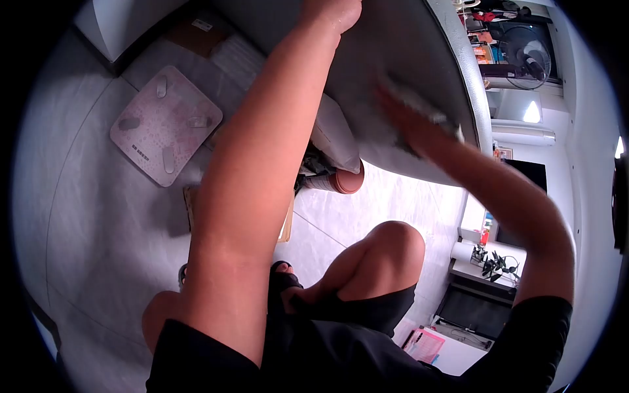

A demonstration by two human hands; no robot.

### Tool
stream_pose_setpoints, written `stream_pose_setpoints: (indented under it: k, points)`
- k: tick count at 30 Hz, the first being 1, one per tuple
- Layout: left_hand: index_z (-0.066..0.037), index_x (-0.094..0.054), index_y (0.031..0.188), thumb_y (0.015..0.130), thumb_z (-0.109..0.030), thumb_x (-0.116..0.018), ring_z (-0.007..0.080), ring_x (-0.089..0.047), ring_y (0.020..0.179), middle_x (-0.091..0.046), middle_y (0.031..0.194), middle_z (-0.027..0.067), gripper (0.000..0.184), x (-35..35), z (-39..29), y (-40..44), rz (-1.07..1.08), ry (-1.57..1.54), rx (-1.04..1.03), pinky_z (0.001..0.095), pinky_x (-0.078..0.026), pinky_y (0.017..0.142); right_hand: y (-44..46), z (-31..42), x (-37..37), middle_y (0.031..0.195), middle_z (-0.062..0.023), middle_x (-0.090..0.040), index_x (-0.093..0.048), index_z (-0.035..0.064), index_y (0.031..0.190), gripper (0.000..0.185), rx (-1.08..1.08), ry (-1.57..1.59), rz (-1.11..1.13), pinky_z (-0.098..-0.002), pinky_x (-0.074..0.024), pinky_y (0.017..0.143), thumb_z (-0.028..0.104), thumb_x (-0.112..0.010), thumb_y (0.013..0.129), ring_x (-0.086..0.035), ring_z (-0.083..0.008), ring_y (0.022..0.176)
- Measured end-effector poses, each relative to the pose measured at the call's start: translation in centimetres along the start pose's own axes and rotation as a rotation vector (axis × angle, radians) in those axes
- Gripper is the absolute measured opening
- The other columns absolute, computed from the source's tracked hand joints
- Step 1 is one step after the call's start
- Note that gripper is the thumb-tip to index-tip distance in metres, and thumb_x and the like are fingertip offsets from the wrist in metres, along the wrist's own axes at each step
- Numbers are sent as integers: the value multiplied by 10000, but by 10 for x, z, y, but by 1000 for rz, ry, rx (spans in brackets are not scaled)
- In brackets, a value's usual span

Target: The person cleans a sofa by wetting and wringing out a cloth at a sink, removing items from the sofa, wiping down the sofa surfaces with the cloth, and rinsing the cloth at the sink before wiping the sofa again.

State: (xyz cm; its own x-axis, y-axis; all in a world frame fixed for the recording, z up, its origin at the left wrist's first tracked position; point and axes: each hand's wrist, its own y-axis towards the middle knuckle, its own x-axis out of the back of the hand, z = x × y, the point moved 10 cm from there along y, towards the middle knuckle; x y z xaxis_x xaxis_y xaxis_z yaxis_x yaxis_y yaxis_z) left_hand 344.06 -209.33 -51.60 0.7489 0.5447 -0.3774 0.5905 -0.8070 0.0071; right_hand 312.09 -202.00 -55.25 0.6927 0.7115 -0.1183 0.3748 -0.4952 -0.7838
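Note:
My right hand is smeared by motion and holds a pale, crumpled cloth against a large dark grey, smooth surface that looks like the back of a sofa. Its fingers lie along the cloth, pointing up and to the left. My left hand is raised at the top edge of the view, close to the same grey surface. Only the wrist and heel of that hand show; its fingers are cut off or hidden.
A pink bathroom scale lies on the grey tiled floor. Below the grey surface are a light cushion and a reddish-brown cylinder. A white cabinet with a plant and a fan stand to the right.

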Motion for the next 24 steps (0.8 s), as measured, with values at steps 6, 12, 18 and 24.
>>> stream_pose_setpoints:
  k: [6,12,18,24]
  points:
    - [-17,-157,1661,890,-603,-750,444,-269,1554,-221,1667,343,1136,2,5,-1,9,117,72,451,-272,1272,-57,146,-51,1751,-123,-126,-211,119,1663,761,426,-742,8,-426,-224,1311,183,-575,998,-253,-298,1585]
    - [0,-137,1658,886,-615,-744,451,-212,1571,-191,1673,352,1158,-3,18,3,25,90,101,458,-236,1286,29,123,14,1743,-114,-148,-208,140,1664,717,181,-266,-11,-431,-232,1307,248,-521,1028,-261,-295,1576]
    - [4,-126,1658,905,-605,-723,459,-199,1574,-173,1674,358,1138,3,12,-2,56,89,94,473,-227,1286,138,80,88,1735,-105,-170,-204,161,1665,678,-94,351,-202,-435,-240,1303,313,-468,1059,-270,-291,1567]
    - [77,-229,1610,909,-612,-718,474,-372,1492,-364,1592,363,1098,16,30,7,-69,72,-105,481,-318,1240,148,72,88,1727,-96,-191,-201,181,1666,646,-138,138,-194,-440,-248,1298,379,-414,1089,-278,-287,1558]
